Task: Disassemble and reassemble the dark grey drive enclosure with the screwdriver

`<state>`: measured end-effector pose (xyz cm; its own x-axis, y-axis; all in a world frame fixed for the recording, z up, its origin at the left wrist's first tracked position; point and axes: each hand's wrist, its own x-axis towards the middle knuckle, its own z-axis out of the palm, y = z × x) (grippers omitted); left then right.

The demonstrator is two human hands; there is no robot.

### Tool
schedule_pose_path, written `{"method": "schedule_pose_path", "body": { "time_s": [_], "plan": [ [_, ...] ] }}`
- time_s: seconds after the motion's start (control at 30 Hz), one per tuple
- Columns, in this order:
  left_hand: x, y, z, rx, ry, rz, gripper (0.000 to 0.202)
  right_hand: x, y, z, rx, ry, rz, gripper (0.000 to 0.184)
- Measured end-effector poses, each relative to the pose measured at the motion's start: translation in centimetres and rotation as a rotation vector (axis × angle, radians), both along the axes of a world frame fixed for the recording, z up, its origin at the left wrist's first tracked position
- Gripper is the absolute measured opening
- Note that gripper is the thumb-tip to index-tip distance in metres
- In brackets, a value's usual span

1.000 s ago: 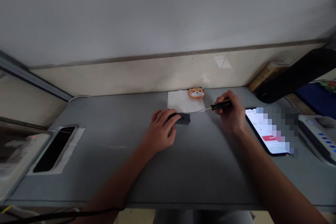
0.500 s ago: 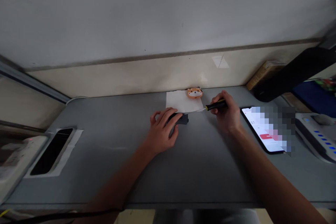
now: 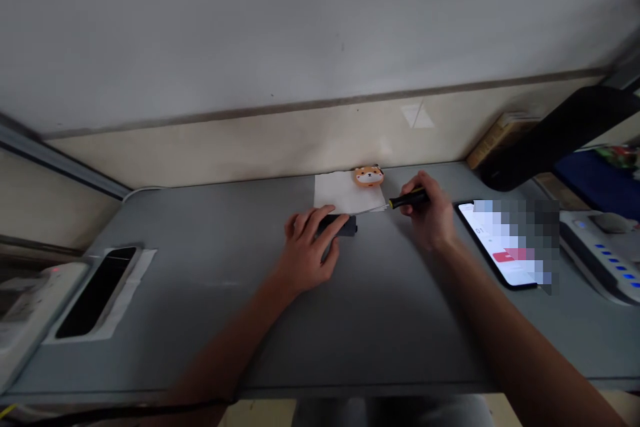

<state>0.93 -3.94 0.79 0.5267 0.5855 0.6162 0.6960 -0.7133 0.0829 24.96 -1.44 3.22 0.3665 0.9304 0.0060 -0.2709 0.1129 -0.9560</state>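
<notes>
My left hand [image 3: 313, 248] is closed over a small dark grey block-like object [image 3: 348, 225], pressing it on the desk; its left part is under my fingers and its kind is not clear. In my right hand [image 3: 429, 212] is a screwdriver [image 3: 409, 199] with a black and yellow handle, held by the handle and pointing left. Its thin metal shaft reaches to the upper edge of the grey object beside my left index fingertip. Whether the tip touches it I cannot tell. Just behind lies a white paper sheet [image 3: 343, 192], with an orange animal-face case [image 3: 369, 176] on its back corner.
A lit phone [image 3: 495, 247] lies right of my right forearm, near a white power strip [image 3: 600, 253]. A dark cylinder [image 3: 545, 143] leans by a book [image 3: 500, 137]. On the left are another phone [image 3: 97, 293] on paper and a white box-like unit [image 3: 45, 313]. A wall bounds the grey desk [image 3: 200, 327].
The whole view has shifted slightly. My left hand stays on the grey object, and the screwdriver in my right hand keeps nearly the same place and angle.
</notes>
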Motion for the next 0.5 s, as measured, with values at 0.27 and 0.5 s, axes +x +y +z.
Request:
{"method": "schedule_pose_path", "body": {
  "time_s": [0.27, 0.5],
  "plan": [
    [-0.13, 0.09, -0.38, 0.009, 0.022, 0.007, 0.042, 0.15, 0.03, 0.0, -0.03, 0.015, -0.016, 0.05],
    [-0.32, 0.08, -0.35, 0.027, 0.055, 0.02, 0.042, 0.21, 0.08, 0.1, -0.023, 0.025, -0.042, 0.049]
  ]
}}
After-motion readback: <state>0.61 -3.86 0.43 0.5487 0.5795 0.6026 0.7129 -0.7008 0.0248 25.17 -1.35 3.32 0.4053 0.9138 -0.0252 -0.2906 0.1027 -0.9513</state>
